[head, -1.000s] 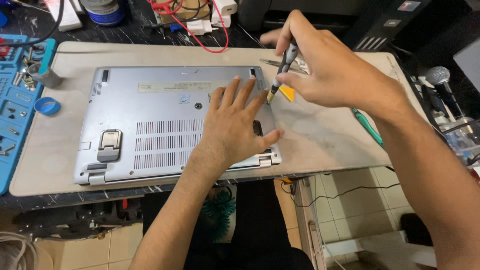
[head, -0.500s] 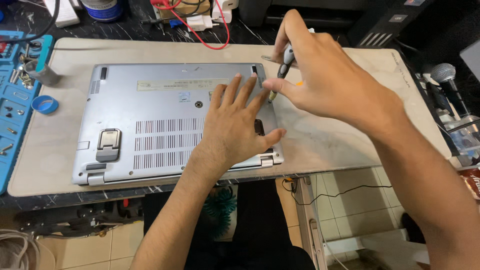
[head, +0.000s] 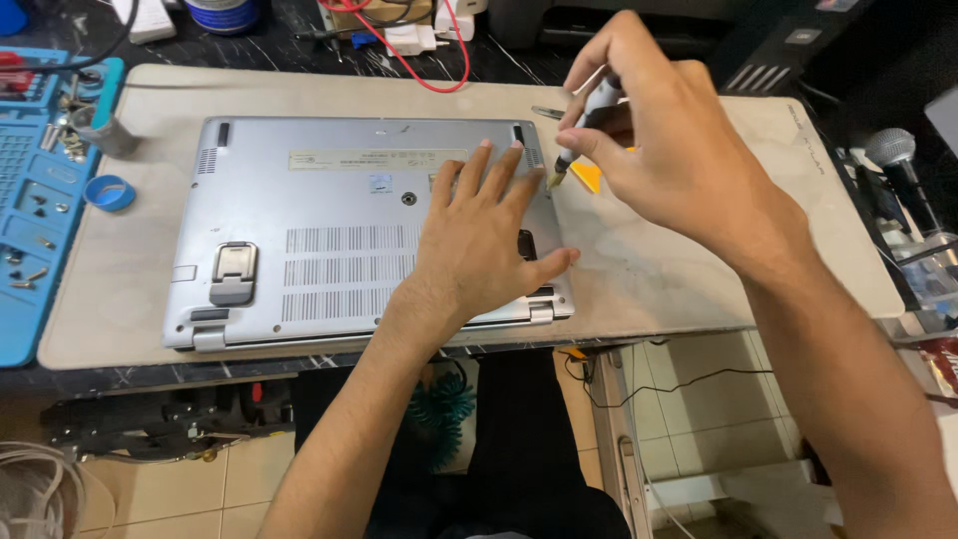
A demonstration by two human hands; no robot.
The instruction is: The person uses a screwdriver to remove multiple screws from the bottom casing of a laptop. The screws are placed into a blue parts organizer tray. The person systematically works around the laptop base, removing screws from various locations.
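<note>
A silver laptop lies upside down on a beige work mat. My left hand rests flat on its right half, fingers spread. My right hand hovers over the laptop's right edge and grips a thin screwdriver between thumb and fingers. The driver's tip points down at the laptop's far right edge. A small orange pick lies on the mat just under the right hand.
A blue parts tray with screws sits at the left, with a blue ring and a grey cup beside it. Red cable and a white charger lie behind the mat. A microphone stands at right.
My right hand has shifted slightly along the laptop's right edge with the screwdriver. The left hand stays pressed on the laptop.
</note>
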